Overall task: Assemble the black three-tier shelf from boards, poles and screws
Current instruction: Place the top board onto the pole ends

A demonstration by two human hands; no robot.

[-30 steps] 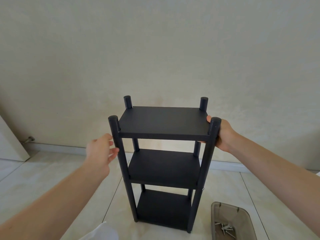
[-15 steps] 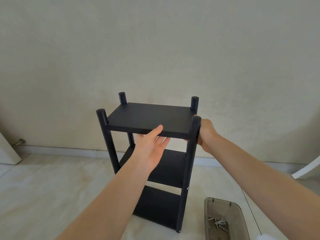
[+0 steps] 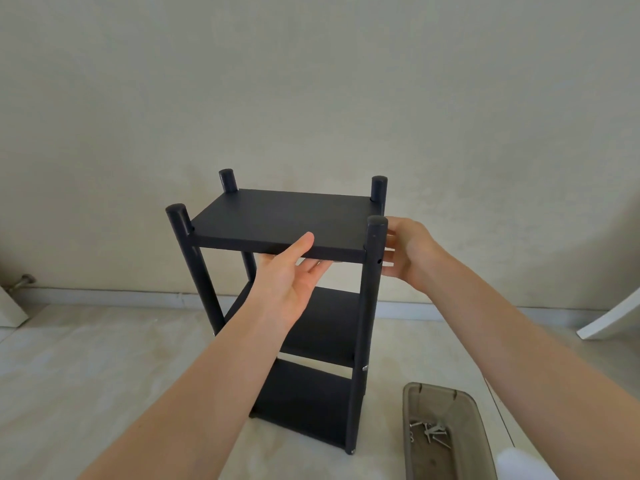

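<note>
The black three-tier shelf [image 3: 277,220] stands upright on the pale floor, slightly turned, with four poles rising above its top board. My left hand [image 3: 287,282] pinches the front edge of the top board, thumb on top and fingers underneath. Beside the front right pole [image 3: 375,244], my right hand [image 3: 412,254] holds the shelf's right side at top-board height; its fingertips are hidden behind the pole. An empty screw hole [image 3: 379,261] shows in that pole just under the top board. A screw head [image 3: 364,368] sits lower on the same pole.
A brown translucent tray [image 3: 415,403] with several loose screws [image 3: 431,433] lies on the floor at the lower right. A white panel [image 3: 616,317] leans at the right edge, another white board [image 3: 10,306] at the left. The wall stands close behind the shelf.
My left hand has moved from the front left pole to the top board's front edge and now pinches it. The shelf has turned a little. My right hand has stayed at the front right pole.
</note>
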